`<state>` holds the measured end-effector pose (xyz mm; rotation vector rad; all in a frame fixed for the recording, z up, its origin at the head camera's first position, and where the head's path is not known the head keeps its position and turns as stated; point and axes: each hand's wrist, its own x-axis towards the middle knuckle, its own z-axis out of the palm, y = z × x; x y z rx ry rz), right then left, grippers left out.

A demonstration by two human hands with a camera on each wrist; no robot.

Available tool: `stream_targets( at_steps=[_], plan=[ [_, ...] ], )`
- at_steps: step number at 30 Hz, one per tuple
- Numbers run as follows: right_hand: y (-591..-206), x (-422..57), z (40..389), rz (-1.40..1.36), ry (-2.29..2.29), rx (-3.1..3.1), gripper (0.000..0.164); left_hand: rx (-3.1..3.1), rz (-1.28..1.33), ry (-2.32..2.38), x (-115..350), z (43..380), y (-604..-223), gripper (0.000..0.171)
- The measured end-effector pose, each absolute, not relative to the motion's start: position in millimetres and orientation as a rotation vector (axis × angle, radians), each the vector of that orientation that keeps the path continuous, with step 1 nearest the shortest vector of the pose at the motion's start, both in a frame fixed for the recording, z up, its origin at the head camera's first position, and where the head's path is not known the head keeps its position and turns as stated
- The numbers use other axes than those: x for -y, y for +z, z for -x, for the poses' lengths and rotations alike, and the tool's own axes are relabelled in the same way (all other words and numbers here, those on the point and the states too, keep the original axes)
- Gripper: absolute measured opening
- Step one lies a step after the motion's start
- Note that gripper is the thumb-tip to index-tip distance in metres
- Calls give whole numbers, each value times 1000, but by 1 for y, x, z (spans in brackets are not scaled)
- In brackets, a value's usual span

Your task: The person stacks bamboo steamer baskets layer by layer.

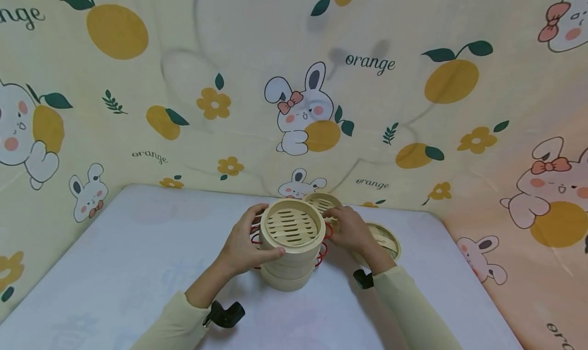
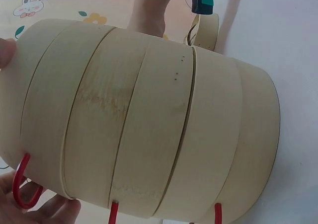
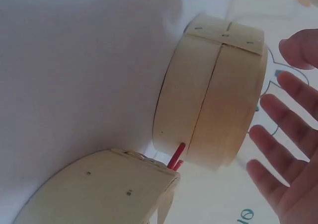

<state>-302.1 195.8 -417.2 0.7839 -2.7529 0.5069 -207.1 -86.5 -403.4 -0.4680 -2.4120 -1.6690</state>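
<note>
A stack of round bamboo steamer baskets (image 1: 290, 273) stands upright on the table, red loops on its sides and a slatted rack showing in the top one. My left hand (image 1: 242, 245) grips the upper part of the stack, thumb on the near side and fingertips (image 2: 67, 210) round the other. Behind the stack sits a separate steamer basket (image 1: 320, 202), also slatted inside. My right hand (image 1: 351, 231) is beside that basket; in the right wrist view its fingers (image 3: 280, 114) are spread and hold nothing, close to the basket's rim (image 3: 248, 110).
A woven bamboo lid (image 1: 388, 240) lies at the right, partly behind my right wrist. The white table (image 1: 151, 248) ends at the back against a hanging cloth (image 1: 252, 44) printed with rabbits and oranges. Black straps (image 1: 226, 314) sit at both wrists.
</note>
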Motion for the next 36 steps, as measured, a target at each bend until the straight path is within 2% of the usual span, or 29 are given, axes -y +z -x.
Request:
stream_targets(
  at_steps=[13, 18, 26, 36],
  plan=[
    [-430, -197, 316, -873, 484, 2781, 33, 2426, 455, -1674, 87, 206, -403, 95],
    [-430, -196, 316, -877, 485, 2774, 28, 2427, 451, -1679, 87, 206, -403, 95],
    [-426, -193, 316, -906, 453, 2818, 34, 2424, 451, -1675, 86, 206, -404, 95],
    [-426, -190, 314, -941, 396, 2777, 29, 2410, 470, -1679, 86, 206, -406, 95]
  ],
)
